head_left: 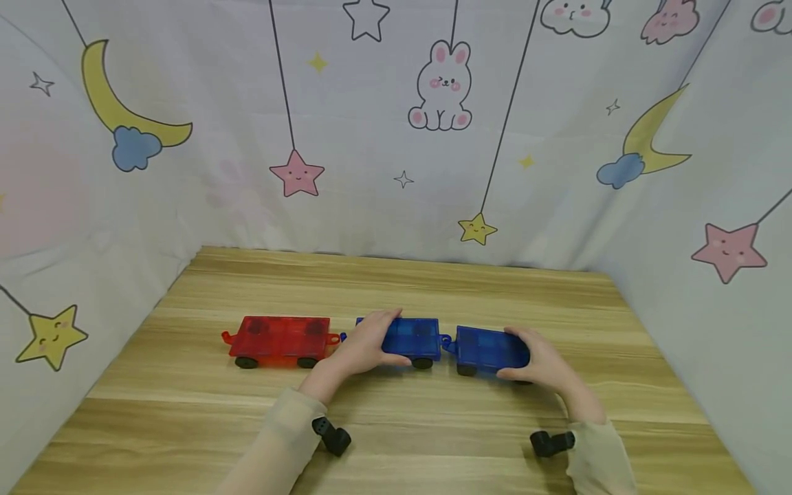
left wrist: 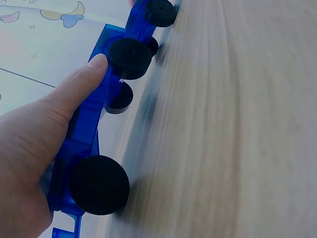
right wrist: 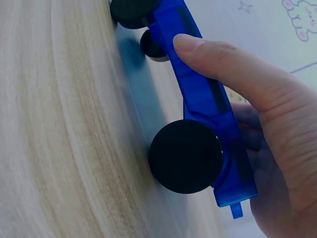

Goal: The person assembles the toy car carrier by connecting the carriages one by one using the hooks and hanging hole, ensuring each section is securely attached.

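Note:
Three see-through toy train cars with black wheels stand in a row on the wooden table. My left hand (head_left: 366,344) grips the middle blue car (head_left: 419,335) across its width, and its thumb (left wrist: 81,87) lies along the car's side. Around the right end of the other blue car (head_left: 485,349) my right hand (head_left: 538,359) is curled, the thumb (right wrist: 213,52) against its near side. Between the two blue cars, their couplings (head_left: 447,342) meet. At the left is a red car (head_left: 283,338); its right coupling (head_left: 333,339) reaches the middle car's end, but whether they are linked I cannot tell.
The wooden tabletop (head_left: 445,433) ends at a white cloth backdrop (head_left: 371,213) printed with stars, moons and a rabbit. Cloth also hangs at both sides. Small black devices are on the left wrist (head_left: 333,437) and the right wrist (head_left: 551,443).

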A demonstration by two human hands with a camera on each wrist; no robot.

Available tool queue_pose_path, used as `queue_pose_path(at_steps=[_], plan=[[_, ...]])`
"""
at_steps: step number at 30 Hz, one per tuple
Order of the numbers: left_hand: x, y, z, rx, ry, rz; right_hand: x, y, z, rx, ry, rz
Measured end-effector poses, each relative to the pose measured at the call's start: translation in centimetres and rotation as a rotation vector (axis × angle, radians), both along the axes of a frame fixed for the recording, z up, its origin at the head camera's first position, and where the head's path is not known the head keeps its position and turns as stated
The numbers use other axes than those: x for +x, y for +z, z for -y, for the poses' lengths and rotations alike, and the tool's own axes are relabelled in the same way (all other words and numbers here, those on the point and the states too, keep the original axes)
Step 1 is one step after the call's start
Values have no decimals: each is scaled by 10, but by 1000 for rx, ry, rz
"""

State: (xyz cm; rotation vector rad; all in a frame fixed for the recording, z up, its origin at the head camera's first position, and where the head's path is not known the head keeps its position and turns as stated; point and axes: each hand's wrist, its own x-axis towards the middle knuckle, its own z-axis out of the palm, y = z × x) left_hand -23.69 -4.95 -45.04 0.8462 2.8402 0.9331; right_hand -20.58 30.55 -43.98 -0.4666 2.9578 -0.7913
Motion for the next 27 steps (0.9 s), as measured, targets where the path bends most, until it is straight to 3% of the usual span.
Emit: queue_pose_path(at_steps=[27], plan=[[0, 2, -2, -45, -19, -5, 0, 0, 1, 7, 16, -12]])
